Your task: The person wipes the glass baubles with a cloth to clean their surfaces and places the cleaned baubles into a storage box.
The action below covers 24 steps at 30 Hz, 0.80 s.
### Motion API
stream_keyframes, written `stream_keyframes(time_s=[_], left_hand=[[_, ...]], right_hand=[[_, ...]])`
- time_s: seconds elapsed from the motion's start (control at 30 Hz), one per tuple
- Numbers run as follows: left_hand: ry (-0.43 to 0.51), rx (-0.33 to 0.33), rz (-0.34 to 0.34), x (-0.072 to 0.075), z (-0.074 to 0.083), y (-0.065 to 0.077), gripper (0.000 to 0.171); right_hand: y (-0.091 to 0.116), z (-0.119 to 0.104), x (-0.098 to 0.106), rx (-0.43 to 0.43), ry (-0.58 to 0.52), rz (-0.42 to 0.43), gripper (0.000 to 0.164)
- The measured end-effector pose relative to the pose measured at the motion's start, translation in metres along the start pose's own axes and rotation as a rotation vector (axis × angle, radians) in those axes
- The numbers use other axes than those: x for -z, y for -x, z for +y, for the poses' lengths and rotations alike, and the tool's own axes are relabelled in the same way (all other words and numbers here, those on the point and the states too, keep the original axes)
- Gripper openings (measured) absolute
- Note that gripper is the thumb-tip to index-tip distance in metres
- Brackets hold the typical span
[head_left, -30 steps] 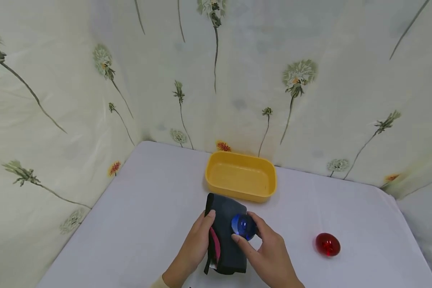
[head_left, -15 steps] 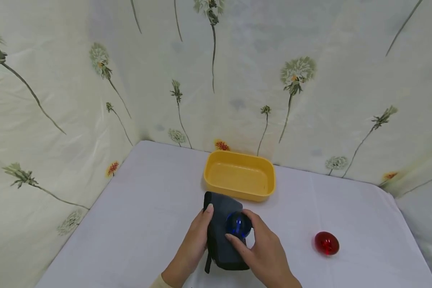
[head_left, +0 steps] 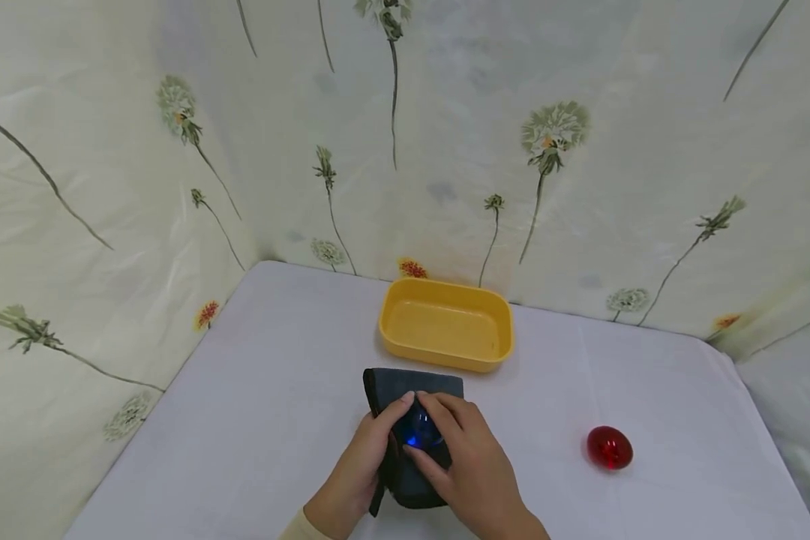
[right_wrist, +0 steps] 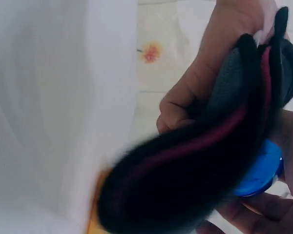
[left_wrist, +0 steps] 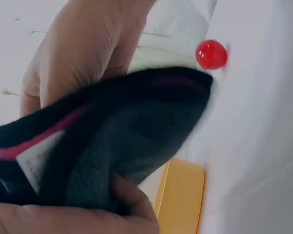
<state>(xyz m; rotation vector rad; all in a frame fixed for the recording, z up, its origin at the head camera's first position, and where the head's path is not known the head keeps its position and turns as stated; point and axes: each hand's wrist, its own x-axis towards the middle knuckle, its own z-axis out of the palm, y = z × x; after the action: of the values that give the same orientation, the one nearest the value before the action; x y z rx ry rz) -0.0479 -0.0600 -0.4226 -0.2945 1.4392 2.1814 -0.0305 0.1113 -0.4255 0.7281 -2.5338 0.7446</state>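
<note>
In the head view my left hand grips the left side of a folded dark grey cloth piece with black edging. Its exact kind is unclear; a pink lining and a white label show in the left wrist view. Against the cloth's face my right hand holds a clear blue ball between thumb and fingers. My left thumb lies over the ball's upper left edge. The right wrist view shows the blue ball partly hidden behind the cloth.
A yellow rectangular tray stands just beyond the hands, near the table's back edge. To the right a clear red ball lies on the white tabletop. A flower-printed curtain hangs behind and at the sides.
My right hand has moved the blue ball left across the cloth, until the fingers of both hands meet near it. The cloth has turned and tilted slightly. The red ball and tray stay put.
</note>
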Motion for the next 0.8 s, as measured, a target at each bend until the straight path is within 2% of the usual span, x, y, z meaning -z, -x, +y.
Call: stream_keyframes(time_s=[0.1, 0.2, 0.33, 0.5, 0.63, 0.8], left_hand=[[0.091, 0.034, 0.008, 0.000, -0.002, 0.001, 0.066], [0.139, 0.046, 0.022, 0.000, -0.003, 0.002, 0.067], [0.158, 0.049, 0.040, 0.000, -0.005, 0.003, 0.066], [0.157, 0.041, 0.065, 0.004, -0.007, 0.002, 0.058], [0.131, 0.034, 0.064, 0.007, -0.010, 0.003, 0.057], [0.116, 0.021, 0.067, 0.007, -0.012, 0.004, 0.058]], right_hand=[[0.001, -0.001, -0.002, 0.012, -0.004, -0.014, 0.085], [0.002, -0.002, -0.004, 0.016, 0.001, -0.026, 0.085], [0.004, -0.002, -0.005, -0.008, 0.024, -0.050, 0.086], [0.007, 0.000, -0.003, -0.040, 0.000, -0.155, 0.096], [0.010, 0.003, -0.003, -0.043, -0.031, -0.183, 0.087], [0.011, 0.007, -0.004, -0.035, -0.014, -0.136, 0.072]])
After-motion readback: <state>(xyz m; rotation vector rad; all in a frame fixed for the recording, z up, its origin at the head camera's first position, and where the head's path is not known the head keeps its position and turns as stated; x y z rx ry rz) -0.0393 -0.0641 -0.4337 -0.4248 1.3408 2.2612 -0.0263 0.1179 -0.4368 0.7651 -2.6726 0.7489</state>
